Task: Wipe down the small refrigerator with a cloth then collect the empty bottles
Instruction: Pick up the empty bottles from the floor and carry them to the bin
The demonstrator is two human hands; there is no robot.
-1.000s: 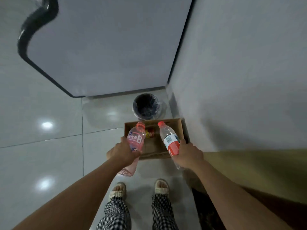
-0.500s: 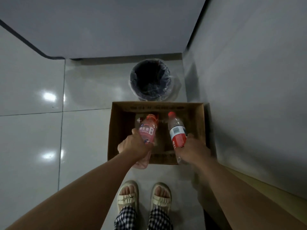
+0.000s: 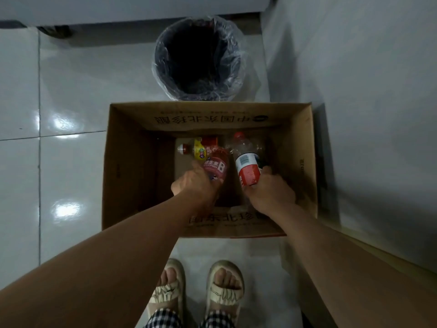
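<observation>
Two hands reach down inside an open cardboard box (image 3: 118,166) on the tiled floor (image 3: 71,91). Left hand (image 3: 194,185) grips the base end of a pink vitamin bottle (image 3: 216,168), fingers curled round it, cap end pointing away from the person. Right hand (image 3: 269,192) grips the lower part of a clear bottle with red-and-white label (image 3: 247,165), red cap pointing away. Both bottles sit low in the box, side by side. A third bottle with yellow label (image 3: 197,150) lies on the box bottom just beyond the pink one. Bin with plastic liner (image 3: 197,60) stands just behind the box. Sandalled feet (image 3: 196,292) at near edge.
</observation>
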